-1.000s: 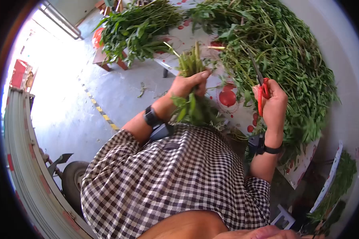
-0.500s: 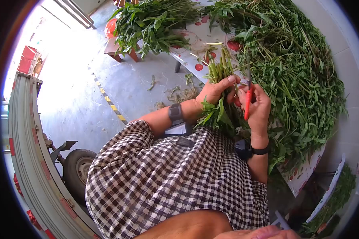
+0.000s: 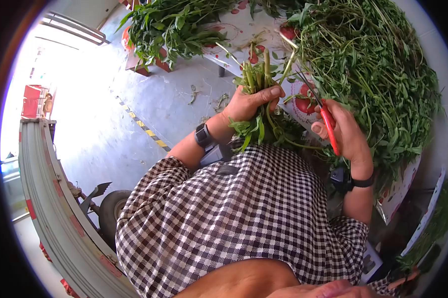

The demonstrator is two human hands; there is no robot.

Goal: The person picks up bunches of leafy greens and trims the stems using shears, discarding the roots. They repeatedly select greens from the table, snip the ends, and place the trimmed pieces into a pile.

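My left hand (image 3: pixel 251 103) is wrapped round a bunch of green stems (image 3: pixel 256 77), cut ends up and leaves hanging below the fist. To its right my right hand (image 3: pixel 344 128) holds red-handled scissors (image 3: pixel 328 126), their dark blades pointing up and left near a pale bent stem. The two hands are apart. Beside my right hand lies a large heap of leafy stems (image 3: pixel 383 84) on the table with a red-patterned cover (image 3: pixel 234 27).
Another leafy pile (image 3: pixel 177 30) lies at the table's far left end, above a small brown stool (image 3: pixel 137 63). A cart or truck side (image 3: pixel 50 198) and a wheel (image 3: pixel 112 211) stand at the left. Scraps lie on the floor with a yellow-black stripe (image 3: pixel 143 128).
My right hand with the scissors has moved right, away from the bunch. My left hand has shifted left with the stems. The camera view has shifted slightly.
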